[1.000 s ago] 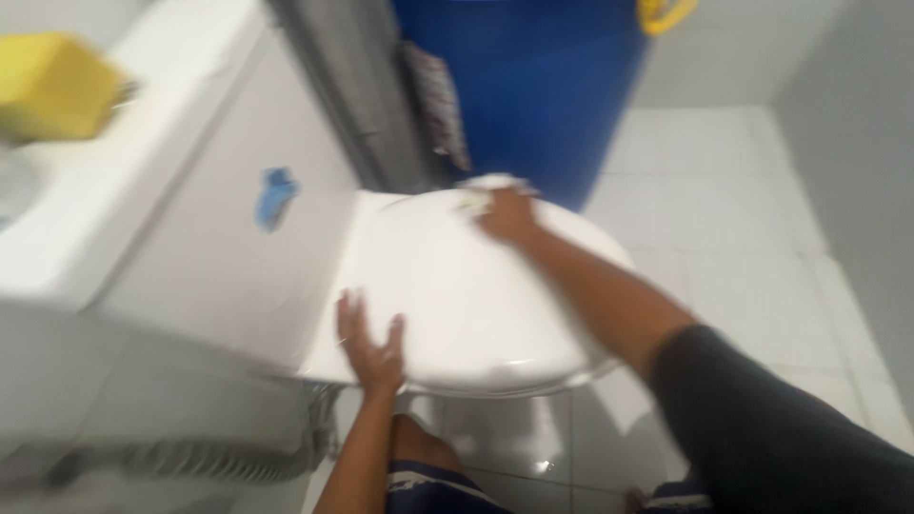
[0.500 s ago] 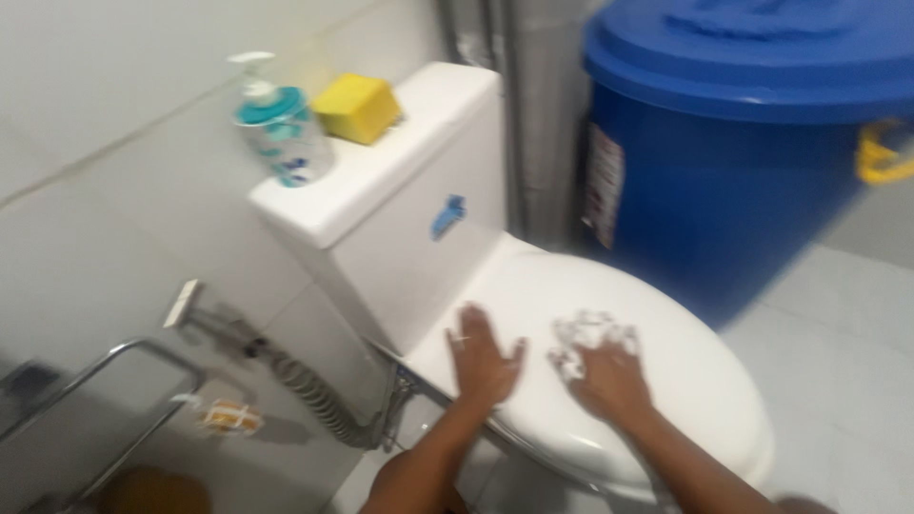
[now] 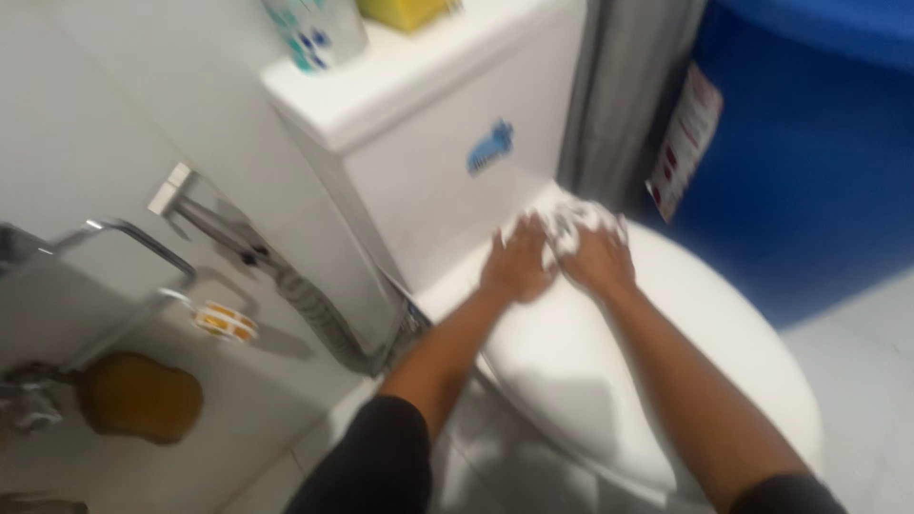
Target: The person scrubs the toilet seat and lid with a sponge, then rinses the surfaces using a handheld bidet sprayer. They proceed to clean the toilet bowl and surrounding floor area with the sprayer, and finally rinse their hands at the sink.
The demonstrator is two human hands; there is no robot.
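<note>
Whereas half a second ago the hands lay apart mid-lid, both now meet at the toilet lid's (image 3: 609,352) rear: left hand (image 3: 517,265) flat, right hand (image 3: 597,259) pressing a crumpled white wipe (image 3: 571,224).

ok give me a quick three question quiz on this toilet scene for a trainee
1. True or false: the toilet lid is closed.
2. Which hand presses the white wad of tissue: A left, B right?
3. What stands on the cistern beside the pump bottle?

Key: 1 true. 2 B, the right hand; the left hand lies flat beside it. 3 a yellow block, possibly a sponge.
</note>
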